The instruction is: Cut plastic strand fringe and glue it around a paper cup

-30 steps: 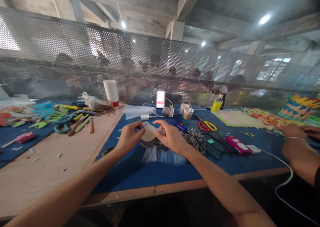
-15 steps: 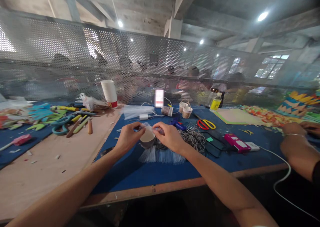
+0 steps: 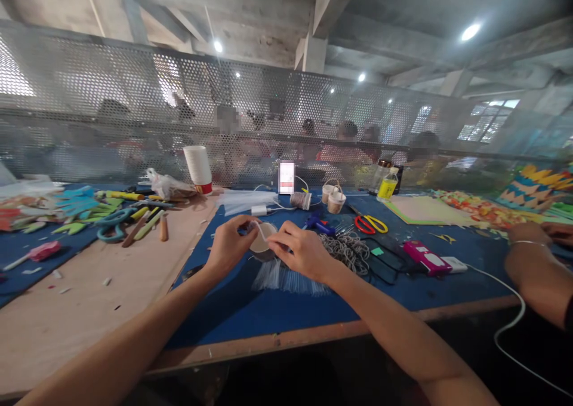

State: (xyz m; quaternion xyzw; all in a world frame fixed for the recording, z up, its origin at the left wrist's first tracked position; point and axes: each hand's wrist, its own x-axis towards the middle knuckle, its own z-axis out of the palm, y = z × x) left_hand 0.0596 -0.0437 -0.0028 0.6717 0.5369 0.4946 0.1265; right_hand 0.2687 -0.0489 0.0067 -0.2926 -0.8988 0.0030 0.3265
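Over a paper cup, my left hand and my right hand face each other. A thin whitish strip runs between their fingertips across the cup's mouth. My left thumb and fingers are pinched on one end of it, and my right fingers are closed at the other end. Below the cup, a bundle of clear, fringe-like strips is spread on the blue mat. Right of my right hand is a heap of grey cord.
Red-and-yellow-handled scissors, a blue glue gun and a pink device with a white cable surround the cord. A phone, a spool and stacked cups stand behind. Another person's arm is at right.
The gauzy piece between my fingertips now shows as a narrow strip. My right fingers have shifted slightly down and left, over the cup's rim. My left hand has barely moved.
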